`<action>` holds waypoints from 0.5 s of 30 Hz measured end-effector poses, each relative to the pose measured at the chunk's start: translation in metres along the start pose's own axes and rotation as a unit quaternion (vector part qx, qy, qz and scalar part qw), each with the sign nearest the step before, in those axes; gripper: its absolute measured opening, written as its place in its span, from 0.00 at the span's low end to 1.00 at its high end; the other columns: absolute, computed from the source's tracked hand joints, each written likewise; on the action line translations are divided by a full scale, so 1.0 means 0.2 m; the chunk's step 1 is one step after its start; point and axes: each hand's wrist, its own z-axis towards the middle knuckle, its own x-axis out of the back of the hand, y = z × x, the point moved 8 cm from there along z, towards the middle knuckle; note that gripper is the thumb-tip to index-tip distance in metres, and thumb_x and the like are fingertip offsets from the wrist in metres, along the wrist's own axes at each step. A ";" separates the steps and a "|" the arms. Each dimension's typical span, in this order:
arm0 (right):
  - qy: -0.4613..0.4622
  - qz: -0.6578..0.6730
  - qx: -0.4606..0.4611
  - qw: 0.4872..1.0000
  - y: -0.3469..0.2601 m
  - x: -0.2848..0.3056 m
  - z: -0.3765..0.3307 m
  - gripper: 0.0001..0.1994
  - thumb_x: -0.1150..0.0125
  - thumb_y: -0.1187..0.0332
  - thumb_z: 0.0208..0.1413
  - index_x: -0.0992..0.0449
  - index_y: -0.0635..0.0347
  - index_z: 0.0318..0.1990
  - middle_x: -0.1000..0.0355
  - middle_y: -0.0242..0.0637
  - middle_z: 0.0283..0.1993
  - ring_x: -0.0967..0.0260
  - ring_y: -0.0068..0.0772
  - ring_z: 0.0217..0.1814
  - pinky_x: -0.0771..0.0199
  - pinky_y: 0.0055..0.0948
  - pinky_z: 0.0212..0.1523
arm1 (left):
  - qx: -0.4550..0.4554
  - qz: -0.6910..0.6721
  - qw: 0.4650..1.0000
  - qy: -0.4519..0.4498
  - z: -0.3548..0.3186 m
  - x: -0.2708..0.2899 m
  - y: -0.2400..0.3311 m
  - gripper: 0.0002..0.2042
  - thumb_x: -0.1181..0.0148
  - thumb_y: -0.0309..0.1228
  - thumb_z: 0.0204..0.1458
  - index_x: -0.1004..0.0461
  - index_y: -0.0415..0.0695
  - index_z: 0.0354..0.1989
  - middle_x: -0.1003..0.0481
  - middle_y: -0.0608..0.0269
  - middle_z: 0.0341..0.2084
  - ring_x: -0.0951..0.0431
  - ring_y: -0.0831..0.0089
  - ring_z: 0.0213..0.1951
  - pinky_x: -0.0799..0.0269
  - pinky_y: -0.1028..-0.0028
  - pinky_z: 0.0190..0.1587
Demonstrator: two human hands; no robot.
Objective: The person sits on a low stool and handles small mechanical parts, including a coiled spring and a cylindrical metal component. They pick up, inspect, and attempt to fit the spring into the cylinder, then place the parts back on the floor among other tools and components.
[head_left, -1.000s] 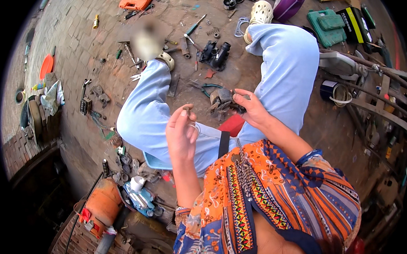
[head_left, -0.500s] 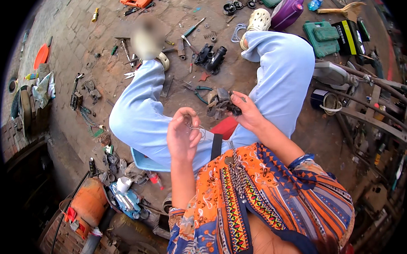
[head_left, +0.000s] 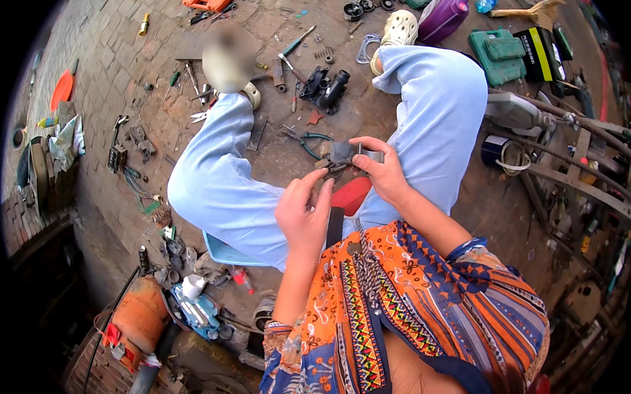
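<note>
In front of my lap, my right hand grips a dark grey mechanical part, with its thumb on the near side and fingers on the far side. The part looks like a small blocky metal casting; its exact kind cannot be made out. My left hand is close beside it, fingers bent and fingertips at the part's lower left edge. Whatever those fingertips hold is hidden. Just left of the part lie blue-handled pliers on the ground.
A black pipe-like part, a hammer and a spring lie beyond my knees. Green cases and a purple jug stand far right. A metal frame is at right, an orange tank at lower left.
My left hand has moved right and forward, from holding up a thin wire ring to the part's edge. The ring no longer shows. My right hand has turned the part, exposing its flat grey face.
</note>
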 end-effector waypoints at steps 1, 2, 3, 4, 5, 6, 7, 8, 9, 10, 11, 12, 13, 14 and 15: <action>-0.003 -0.007 0.007 1.000 -0.01 0.00 0.00 0.16 0.36 0.72 0.51 0.27 0.64 0.47 0.26 0.33 0.40 0.29 0.20 0.36 0.30 0.20 0.36 | -0.006 0.013 1.000 0.004 0.00 0.00 0.00 0.08 0.36 0.20 0.44 0.23 0.41 0.34 0.38 0.68 0.16 0.40 0.80 0.18 0.45 0.78 0.20; -0.003 -0.029 0.017 0.999 -0.03 0.00 -0.01 0.16 0.36 0.72 0.50 0.26 0.64 0.47 0.26 0.34 0.40 0.29 0.20 0.37 0.30 0.19 0.37 | -0.012 0.026 1.000 0.008 0.00 -0.01 0.01 0.08 0.36 0.21 0.44 0.23 0.41 0.34 0.37 0.66 0.15 0.38 0.78 0.17 0.43 0.77 0.20; -0.003 -0.050 0.027 0.998 -0.05 0.00 -0.01 0.15 0.35 0.73 0.50 0.26 0.64 0.46 0.26 0.34 0.40 0.29 0.19 0.38 0.30 0.19 0.38 | -0.016 0.029 0.999 0.015 0.00 -0.02 0.01 0.08 0.36 0.20 0.44 0.23 0.41 0.34 0.37 0.67 0.15 0.39 0.79 0.17 0.44 0.78 0.20; -0.003 -0.072 0.037 0.997 -0.06 0.00 -0.01 0.15 0.35 0.74 0.49 0.25 0.64 0.46 0.26 0.34 0.40 0.30 0.18 0.38 0.30 0.19 0.39 | -0.019 0.031 0.999 0.021 0.00 -0.02 0.02 0.07 0.36 0.20 0.44 0.23 0.41 0.33 0.38 0.67 0.15 0.40 0.80 0.18 0.45 0.78 0.20; -0.002 -0.081 0.048 0.996 -0.08 -0.01 -0.01 0.16 0.35 0.74 0.48 0.26 0.65 0.46 0.26 0.34 0.40 0.30 0.19 0.38 0.29 0.19 0.39 | -0.023 0.035 0.999 0.028 0.00 -0.02 0.03 0.07 0.36 0.19 0.44 0.23 0.40 0.33 0.38 0.68 0.16 0.41 0.80 0.18 0.47 0.78 0.20; -0.001 -0.090 0.058 0.994 -0.10 -0.02 -0.02 0.16 0.35 0.73 0.48 0.26 0.66 0.46 0.26 0.34 0.40 0.30 0.19 0.39 0.29 0.19 0.39 | -0.030 0.038 0.998 0.028 0.00 -0.03 0.03 0.07 0.36 0.19 0.44 0.23 0.40 0.33 0.37 0.67 0.16 0.40 0.80 0.18 0.46 0.78 0.20; 0.001 -0.099 0.069 0.993 -0.12 -0.02 -0.02 0.16 0.35 0.73 0.48 0.26 0.66 0.46 0.26 0.34 0.40 0.30 0.19 0.39 0.28 0.19 0.39 | -0.036 0.041 0.998 0.027 0.00 -0.03 0.04 0.06 0.37 0.19 0.45 0.23 0.40 0.32 0.37 0.67 0.16 0.40 0.79 0.18 0.46 0.78 0.20; 0.000 -0.105 0.075 0.992 -0.12 -0.02 -0.02 0.16 0.35 0.74 0.47 0.25 0.66 0.45 0.26 0.34 0.41 0.30 0.19 0.40 0.29 0.19 0.41 | -0.044 0.043 0.998 0.025 0.00 -0.03 0.04 0.06 0.37 0.19 0.45 0.23 0.40 0.32 0.36 0.66 0.16 0.39 0.78 0.18 0.45 0.78 0.20; 0.000 -0.111 0.082 0.990 -0.13 -0.01 -0.02 0.15 0.34 0.75 0.47 0.24 0.65 0.45 0.26 0.33 0.41 0.30 0.18 0.41 0.29 0.19 0.43 | -0.053 0.045 0.998 0.010 0.01 -0.03 0.05 0.06 0.37 0.19 0.45 0.23 0.40 0.32 0.36 0.66 0.16 0.38 0.78 0.18 0.45 0.78 0.20; 0.000 -0.117 0.089 0.989 -0.13 0.00 -0.02 0.15 0.34 0.76 0.46 0.24 0.65 0.44 0.26 0.33 0.42 0.31 0.18 0.43 0.30 0.20 0.45 | -0.063 0.048 0.997 -0.004 0.02 -0.03 0.05 0.06 0.37 0.19 0.45 0.23 0.40 0.32 0.35 0.65 0.16 0.38 0.77 0.18 0.44 0.77 0.20; -0.002 -0.110 0.082 0.991 -0.12 0.00 -0.02 0.15 0.34 0.76 0.46 0.24 0.65 0.44 0.26 0.33 0.42 0.31 0.18 0.43 0.30 0.20 0.45 | -0.072 0.049 0.996 -0.018 0.02 -0.03 0.05 0.06 0.38 0.19 0.45 0.24 0.40 0.32 0.34 0.65 0.16 0.37 0.77 0.18 0.44 0.77 0.20; -0.004 -0.103 0.075 0.992 -0.12 -0.01 -0.02 0.15 0.34 0.76 0.46 0.23 0.65 0.43 0.26 0.32 0.42 0.31 0.18 0.43 0.30 0.20 0.45 | -0.075 0.053 0.995 -0.027 0.02 -0.03 0.05 0.05 0.38 0.18 0.45 0.24 0.39 0.32 0.34 0.64 0.17 0.37 0.77 0.18 0.44 0.77 0.20; -0.006 -0.095 0.068 0.993 -0.11 -0.01 -0.01 0.15 0.33 0.76 0.46 0.23 0.65 0.43 0.26 0.32 0.42 0.31 0.18 0.43 0.30 0.20 0.45 | -0.079 0.056 0.995 -0.037 0.03 -0.03 0.05 0.05 0.38 0.18 0.45 0.24 0.39 0.31 0.33 0.64 0.17 0.37 0.77 0.18 0.43 0.78 0.21; -0.008 -0.100 0.073 0.992 -0.11 -0.01 -0.01 0.15 0.33 0.76 0.46 0.23 0.65 0.43 0.26 0.32 0.42 0.31 0.18 0.43 0.30 0.19 0.45 | -0.082 0.060 0.994 -0.045 0.03 -0.03 0.05 0.05 0.38 0.18 0.45 0.24 0.39 0.31 0.33 0.64 0.17 0.37 0.76 0.18 0.43 0.78 0.21; -0.009 -0.104 0.078 0.991 -0.12 -0.01 -0.01 0.15 0.33 0.76 0.45 0.23 0.65 0.43 0.26 0.32 0.42 0.31 0.17 0.43 0.30 0.19 0.45 | -0.089 0.058 0.993 -0.050 0.04 -0.03 0.05 0.06 0.38 0.18 0.45 0.24 0.40 0.31 0.33 0.63 0.17 0.35 0.74 0.18 0.41 0.76 0.21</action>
